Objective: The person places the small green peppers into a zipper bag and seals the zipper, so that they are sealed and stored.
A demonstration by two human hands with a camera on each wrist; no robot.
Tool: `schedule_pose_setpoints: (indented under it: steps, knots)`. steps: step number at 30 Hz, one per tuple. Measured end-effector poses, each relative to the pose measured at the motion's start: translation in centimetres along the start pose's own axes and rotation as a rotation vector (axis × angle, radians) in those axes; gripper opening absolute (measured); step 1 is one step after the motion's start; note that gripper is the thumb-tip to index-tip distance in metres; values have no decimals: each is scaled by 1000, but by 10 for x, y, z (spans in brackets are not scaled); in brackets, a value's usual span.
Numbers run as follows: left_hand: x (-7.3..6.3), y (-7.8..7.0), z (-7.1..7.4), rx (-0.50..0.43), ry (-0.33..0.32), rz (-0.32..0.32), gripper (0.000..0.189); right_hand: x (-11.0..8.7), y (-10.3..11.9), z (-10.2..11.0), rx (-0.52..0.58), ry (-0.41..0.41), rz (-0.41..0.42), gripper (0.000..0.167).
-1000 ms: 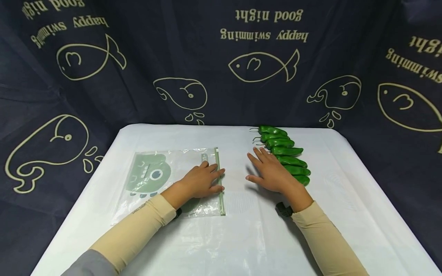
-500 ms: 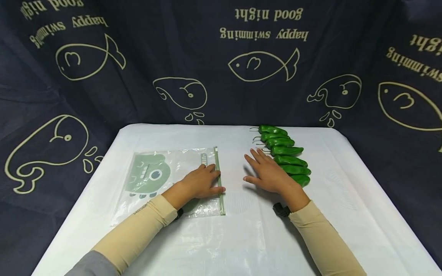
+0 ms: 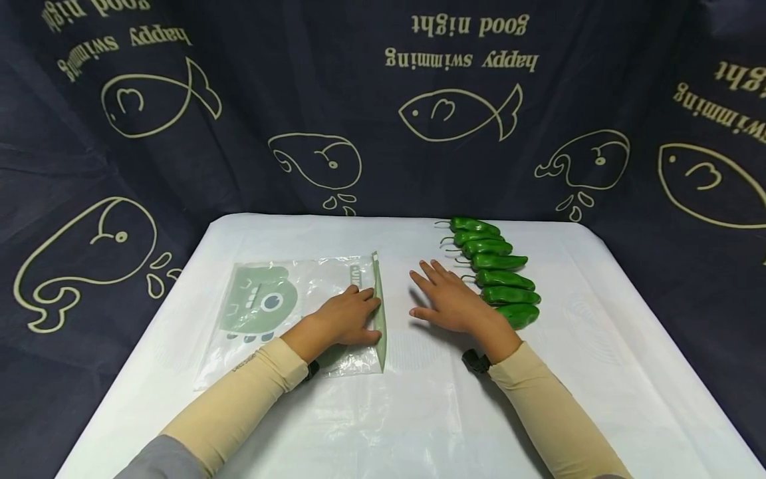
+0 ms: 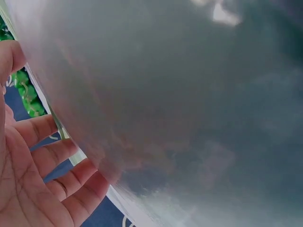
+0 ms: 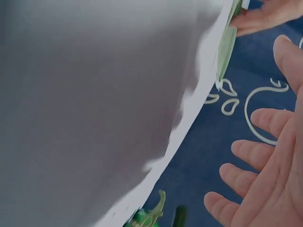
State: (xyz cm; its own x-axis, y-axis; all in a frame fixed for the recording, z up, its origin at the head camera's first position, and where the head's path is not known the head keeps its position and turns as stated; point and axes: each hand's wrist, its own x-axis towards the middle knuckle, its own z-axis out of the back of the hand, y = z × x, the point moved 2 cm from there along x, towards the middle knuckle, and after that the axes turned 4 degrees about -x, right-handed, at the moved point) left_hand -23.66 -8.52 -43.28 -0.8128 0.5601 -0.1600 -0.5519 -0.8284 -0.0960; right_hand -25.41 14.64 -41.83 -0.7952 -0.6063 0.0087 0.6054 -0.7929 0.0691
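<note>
A clear zip bag (image 3: 323,283) with a green monster print lies flat on the left of the table. My left hand (image 3: 346,316) rests on it at its green-edged mouth (image 3: 382,352), thumb and fingertips right at that edge. In the left wrist view the fingers (image 4: 71,179) are fairly straight against the surface. My right hand (image 3: 445,299) is spread above the table, between the bag and a column of several green peppers (image 3: 501,279), holding nothing. Its fingers (image 5: 251,153) show apart in the right wrist view.
The white-covered table (image 3: 413,426) carries the bag and peppers. A dark curtain (image 3: 359,53) with fish and whale drawings hangs right behind its far edge. The pepper stems point left, toward the right hand.
My left hand has drawn slightly back, its fingers coming together, and the bag's green edge has spread into a wider band. My right hand has shifted left, away from the peppers.
</note>
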Motion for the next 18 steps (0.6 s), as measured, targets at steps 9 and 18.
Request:
schedule_pose_setpoints:
  steps: [9,18]
  knots:
    - [5,-2,4,0,-9,-25,74,16,13,-1,-63,79,32,81]
    - [2,-1,5,-55,2,-51,76,34,22,-7,-80,199,-32,84]
